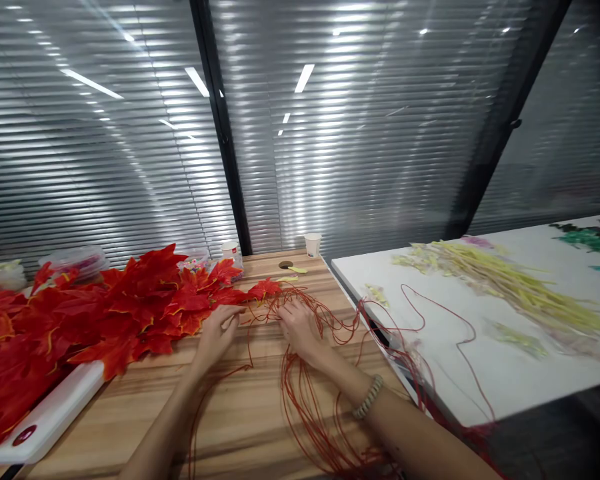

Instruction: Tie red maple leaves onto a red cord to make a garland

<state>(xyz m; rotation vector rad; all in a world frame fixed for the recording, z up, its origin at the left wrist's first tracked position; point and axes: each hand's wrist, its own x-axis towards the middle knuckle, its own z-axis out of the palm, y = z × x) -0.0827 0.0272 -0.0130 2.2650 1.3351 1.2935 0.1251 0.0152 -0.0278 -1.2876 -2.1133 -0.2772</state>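
Note:
My left hand [222,331] is beside the maple leaves, its thumb and fingers bent into a pinch at thin red cord [307,393]. To its right, my right hand [299,323] lies over a tangle of the same cord with its fingers curled down around some strands. The exact strands in the fingers are too small to make out. Loops of cord run under the right forearm, toward the front edge and across to the white table. Artificial red maple leaves [130,303] are heaped on the left, some tips reaching close to both hands.
A white board [55,413] lies under the leaves on the wooden table [230,427]. Paper cups [313,245] and plastic tubs [75,262] stand at the back. Yellow strips [520,280] cover part of the white table [460,380], across a gap. Window blinds rise behind.

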